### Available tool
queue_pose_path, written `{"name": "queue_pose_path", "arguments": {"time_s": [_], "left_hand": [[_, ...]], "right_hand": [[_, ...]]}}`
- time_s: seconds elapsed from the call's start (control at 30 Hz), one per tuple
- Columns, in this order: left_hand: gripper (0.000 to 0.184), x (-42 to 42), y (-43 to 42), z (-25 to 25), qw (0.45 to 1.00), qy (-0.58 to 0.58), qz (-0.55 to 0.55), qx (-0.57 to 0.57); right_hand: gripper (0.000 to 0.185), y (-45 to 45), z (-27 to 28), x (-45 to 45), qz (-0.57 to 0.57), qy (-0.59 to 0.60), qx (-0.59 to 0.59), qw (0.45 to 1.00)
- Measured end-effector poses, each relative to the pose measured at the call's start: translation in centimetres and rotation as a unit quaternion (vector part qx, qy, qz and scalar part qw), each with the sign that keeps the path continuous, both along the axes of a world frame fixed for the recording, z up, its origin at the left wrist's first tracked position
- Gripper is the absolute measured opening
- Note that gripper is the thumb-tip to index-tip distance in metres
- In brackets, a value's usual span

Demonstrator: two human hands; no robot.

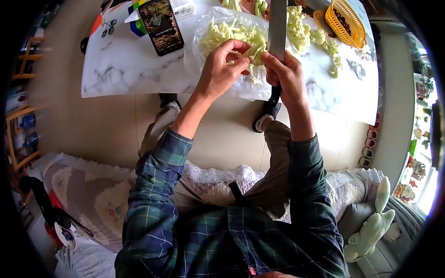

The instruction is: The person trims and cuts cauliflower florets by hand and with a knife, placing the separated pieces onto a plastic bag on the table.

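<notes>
Plaid shirt: dark green and blue, its cuffs sitting on the forearms so that both wrists are bare.
Quilted cover: spread over the seat on both sides of the person, with floral patches at the left.
Plush toy: pale green and long-eared, on the seat at the right.
Trousers: grey-brown, the legs apart, with a dark shoe showing at the table's near edge.
Right hand: closed round the knife where handle and blade meet, its thumb close to the cauliflower piece; whether the thumb touches it, I cannot tell.
Left hand: fingers curled narrow, pinching the cauliflower piece.
Knife: black handle toward the person, long blade pointing away across the table.
Cauliflower piece: between the hands, just left of the blade; contact with the blade is unclear.
Clear plastic bag: spread on the white marbled tabletop beyond the left hand, with pale florets lying on it.
Loose cauliflower: to the right of the blade, with smaller bits trailing farther right.
Phone: screen lit, left of the bag.
Yellow basket: at the table's far right, holding dark red round items.
</notes>
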State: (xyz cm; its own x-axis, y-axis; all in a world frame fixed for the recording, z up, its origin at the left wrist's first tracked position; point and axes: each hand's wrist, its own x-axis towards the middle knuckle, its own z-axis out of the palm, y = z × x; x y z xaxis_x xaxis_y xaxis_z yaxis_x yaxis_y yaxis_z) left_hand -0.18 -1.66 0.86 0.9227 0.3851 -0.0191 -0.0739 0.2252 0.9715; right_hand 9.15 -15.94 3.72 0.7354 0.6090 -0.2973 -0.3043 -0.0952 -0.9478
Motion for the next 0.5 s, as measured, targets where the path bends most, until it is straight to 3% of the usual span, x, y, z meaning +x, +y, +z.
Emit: {"name": "queue_pose_path", "arguments": {"time_s": [0.23,0.4,0.5], "left_hand": [[0.012,0.1,-0.1,-0.4,1.0,0.005,0.02,-0.001],[0.01,0.1,-0.6,-0.4,0.998,0.0,0.063,0.03],[0.015,-0.1,-0.1,-0.6,0.999,0.019,0.02,0.044]], "right_hand": [[0.042,-0.1,-0.4,-0.1,0.0,-0.014,0.005,1.0],[0.053,0.5,-1.1,-0.7,0.042,-0.155,-0.052,0.986],[0.052,0.6,-0.5,-0.7,0.05,-0.153,-0.079,0.984]]}}
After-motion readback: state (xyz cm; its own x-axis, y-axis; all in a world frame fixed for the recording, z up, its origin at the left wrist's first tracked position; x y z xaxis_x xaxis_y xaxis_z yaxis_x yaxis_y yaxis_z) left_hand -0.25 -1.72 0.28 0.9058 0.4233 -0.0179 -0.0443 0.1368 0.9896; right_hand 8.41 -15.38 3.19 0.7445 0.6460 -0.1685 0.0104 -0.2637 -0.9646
